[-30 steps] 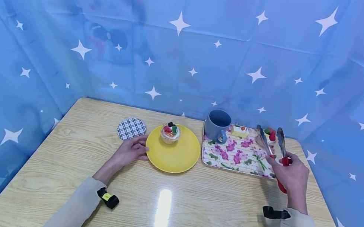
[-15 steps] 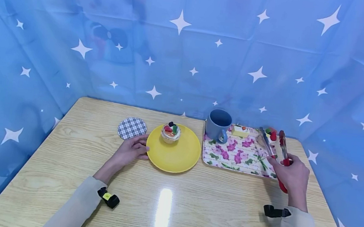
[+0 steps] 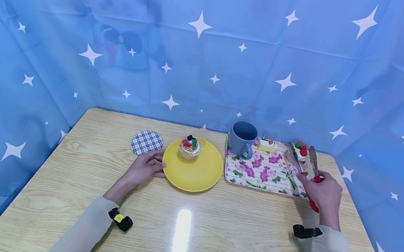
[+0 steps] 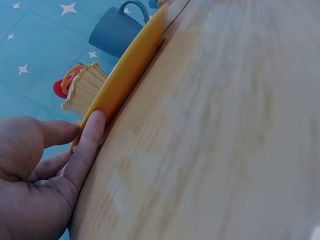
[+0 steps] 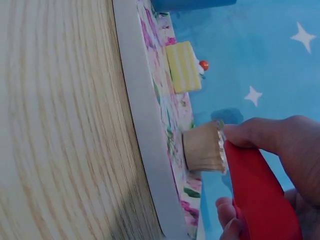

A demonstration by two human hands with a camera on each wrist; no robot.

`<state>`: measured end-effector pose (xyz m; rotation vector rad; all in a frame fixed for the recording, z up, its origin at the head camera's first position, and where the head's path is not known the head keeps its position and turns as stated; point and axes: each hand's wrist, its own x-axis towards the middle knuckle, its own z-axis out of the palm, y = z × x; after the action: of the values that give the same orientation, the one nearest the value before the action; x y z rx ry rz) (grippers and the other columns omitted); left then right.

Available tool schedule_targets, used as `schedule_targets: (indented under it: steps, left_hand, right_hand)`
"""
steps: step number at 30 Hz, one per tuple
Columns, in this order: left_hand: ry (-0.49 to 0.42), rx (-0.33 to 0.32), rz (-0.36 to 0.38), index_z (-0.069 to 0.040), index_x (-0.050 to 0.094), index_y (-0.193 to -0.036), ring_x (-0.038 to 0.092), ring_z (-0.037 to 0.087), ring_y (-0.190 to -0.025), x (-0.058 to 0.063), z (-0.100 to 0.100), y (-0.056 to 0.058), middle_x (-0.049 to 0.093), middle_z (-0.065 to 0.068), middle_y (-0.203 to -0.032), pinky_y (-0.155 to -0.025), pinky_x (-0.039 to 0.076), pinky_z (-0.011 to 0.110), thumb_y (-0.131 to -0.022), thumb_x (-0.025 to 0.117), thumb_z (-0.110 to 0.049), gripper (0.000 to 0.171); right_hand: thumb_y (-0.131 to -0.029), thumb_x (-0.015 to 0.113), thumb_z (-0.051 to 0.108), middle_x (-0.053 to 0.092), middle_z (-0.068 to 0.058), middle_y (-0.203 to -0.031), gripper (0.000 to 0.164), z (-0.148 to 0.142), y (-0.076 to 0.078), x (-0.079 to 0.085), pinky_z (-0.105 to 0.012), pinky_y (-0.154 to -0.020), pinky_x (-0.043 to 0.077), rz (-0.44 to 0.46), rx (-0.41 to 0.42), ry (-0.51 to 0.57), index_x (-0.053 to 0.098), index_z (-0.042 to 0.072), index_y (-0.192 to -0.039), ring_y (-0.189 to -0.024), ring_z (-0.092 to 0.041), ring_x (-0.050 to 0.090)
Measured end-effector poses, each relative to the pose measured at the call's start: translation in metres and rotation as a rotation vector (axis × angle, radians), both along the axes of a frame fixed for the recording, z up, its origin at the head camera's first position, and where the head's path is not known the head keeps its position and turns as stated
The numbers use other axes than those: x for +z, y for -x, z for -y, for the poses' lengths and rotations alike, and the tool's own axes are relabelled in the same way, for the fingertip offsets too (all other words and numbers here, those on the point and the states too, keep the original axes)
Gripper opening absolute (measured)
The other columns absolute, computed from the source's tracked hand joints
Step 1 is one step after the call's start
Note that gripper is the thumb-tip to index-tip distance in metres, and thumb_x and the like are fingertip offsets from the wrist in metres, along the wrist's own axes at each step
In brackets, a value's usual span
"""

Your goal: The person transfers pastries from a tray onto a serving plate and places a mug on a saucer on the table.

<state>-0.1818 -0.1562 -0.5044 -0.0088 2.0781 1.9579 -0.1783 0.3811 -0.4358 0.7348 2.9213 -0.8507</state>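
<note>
My left hand (image 3: 145,165) pinches the left rim of a yellow plate (image 3: 196,179), with digits on both sides of the edge in the left wrist view. On the plate stands a toy cupcake (image 3: 189,148) topped with coloured fruit. Red-handled metal tongs (image 3: 316,179) are in my right hand (image 3: 325,194). Their two arms stand apart on either side of a second fruit-topped cupcake (image 5: 204,147), at the right end of a floral tray (image 3: 256,178). Whether the tips touch it I cannot tell; the right wrist view shows only the red handle (image 5: 255,195).
A blue-grey mug (image 3: 239,140) stands at the tray's left end. Behind the tray's middle sits a small yellow cake slice (image 3: 266,145). A round checked coaster (image 3: 146,143) lies behind my left hand. A blue star-patterned cloth (image 3: 207,81) hangs beyond the wooden table (image 3: 129,238).
The tongs' tips have come down slightly around the cupcake on the tray. The left hand, plate and other things look unmoved.
</note>
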Motion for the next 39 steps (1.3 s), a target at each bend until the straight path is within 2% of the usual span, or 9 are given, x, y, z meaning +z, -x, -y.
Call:
schedule_targets:
  steps: [9,15,25,31,39]
  left_hand:
    - [0.004,0.001,-0.008,-0.016,0.046,-0.154,0.070,0.017,-0.104,-0.0001,0.0005,-0.0004,0.059,0.017,-0.125,-0.086,0.068,0.033,-0.102,0.061,-0.005,0.056]
    - [0.001,-0.003,-0.011,-0.015,0.046,-0.154,0.070,0.016,-0.103,-0.0004,0.0006,-0.0006,0.059,0.017,-0.125,-0.086,0.068,0.033,-0.101,0.061,-0.004,0.056]
    - [0.008,-0.008,-0.018,-0.015,0.046,-0.154,0.070,0.017,-0.104,0.0009,0.0001,-0.0007,0.059,0.018,-0.125,-0.086,0.068,0.033,-0.101,0.061,-0.005,0.056]
    - [0.006,-0.007,-0.015,-0.015,0.045,-0.155,0.071,0.017,-0.104,0.0020,0.0005,-0.0008,0.059,0.018,-0.125,-0.086,0.068,0.033,-0.101,0.060,-0.004,0.057]
    - [0.022,-0.003,-0.011,-0.016,0.045,-0.155,0.070,0.016,-0.104,0.0016,0.0006,-0.0011,0.059,0.017,-0.125,-0.086,0.068,0.032,-0.101,0.060,-0.005,0.056]
  right_hand:
    - [-0.094,0.064,0.060,0.050,-0.038,-0.137,0.098,-0.0014,0.0043,-0.0028,-0.056,-0.085,0.062,-0.008,0.031,-0.020,0.033,-0.011,-0.154,-0.113,-0.047,0.050]
    - [-0.095,0.062,0.060,0.049,-0.039,-0.137,0.097,-0.0014,0.0074,-0.0049,-0.056,-0.084,0.061,-0.002,0.048,-0.029,0.033,-0.012,-0.153,-0.113,-0.048,0.050]
    - [-0.097,0.061,0.055,0.047,-0.040,-0.139,0.091,0.0003,0.0075,-0.0081,-0.062,-0.092,0.058,-0.008,0.057,-0.040,0.035,-0.012,-0.152,-0.116,-0.050,0.047]
    - [-0.098,0.060,0.054,0.051,-0.040,-0.135,0.086,-0.0013,0.0073,-0.0078,-0.059,-0.085,0.057,-0.038,0.085,-0.066,0.041,-0.014,-0.148,-0.112,-0.049,0.050]
    - [-0.098,0.061,0.052,0.059,-0.035,-0.120,0.081,-0.0028,0.0054,-0.0097,-0.042,-0.064,0.050,-0.078,0.111,-0.091,0.046,-0.013,-0.144,-0.098,-0.044,0.055]
